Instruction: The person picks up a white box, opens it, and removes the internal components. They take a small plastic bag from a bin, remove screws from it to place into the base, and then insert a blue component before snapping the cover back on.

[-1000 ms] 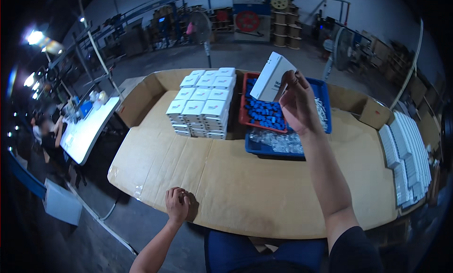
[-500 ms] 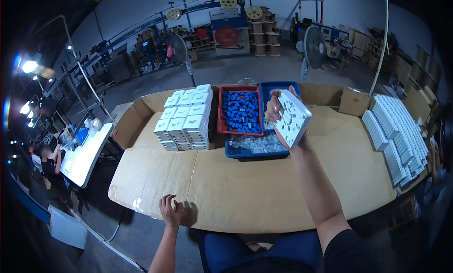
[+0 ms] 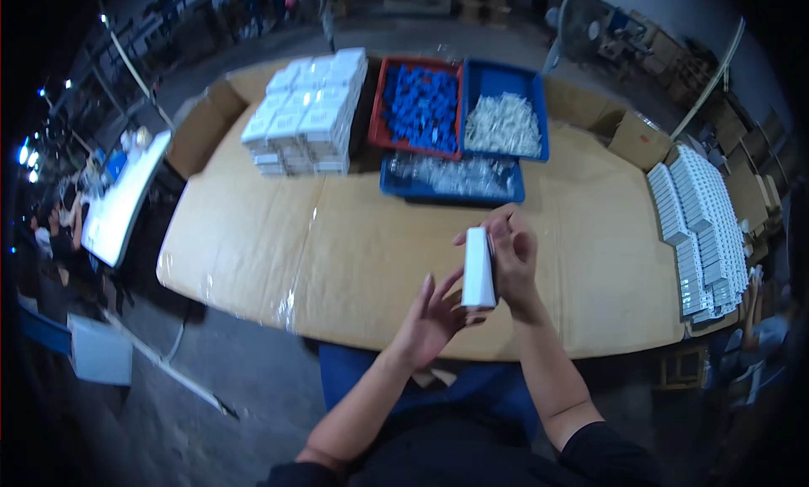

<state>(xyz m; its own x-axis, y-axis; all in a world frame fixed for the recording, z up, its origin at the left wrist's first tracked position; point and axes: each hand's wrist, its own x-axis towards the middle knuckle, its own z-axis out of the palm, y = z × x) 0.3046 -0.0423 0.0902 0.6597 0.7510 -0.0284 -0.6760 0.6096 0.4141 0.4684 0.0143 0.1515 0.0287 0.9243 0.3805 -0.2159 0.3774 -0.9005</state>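
My right hand [image 3: 516, 255] grips a white square plastic wall plate [image 3: 478, 268] above the near part of the cardboard-covered table. The plate is turned edge-on, so its slotted back is out of sight. From the left, my left hand [image 3: 428, 325] comes up beside its lower end, fingers spread and thumb raised. Its fingertips are next to the plate's bottom edge; whether they touch I cannot tell. Beyond the hands lies a blue tray [image 3: 392, 186] of clear plastic bags or parts.
Stacked white boxes [image 3: 303, 116] stand at the far left. Behind the near tray sit a red tray [image 3: 377, 116] of blue pieces and a blue tray [image 3: 542, 120] of whitish pieces. Rows of white plates [image 3: 699, 226] line the right side. Cardboard walls [image 3: 581, 108] border the far edge.
My right hand has brought the plate down and toward me, turning it edge-on. My left hand has moved right from the table edge to the plate. The view has tilted down.
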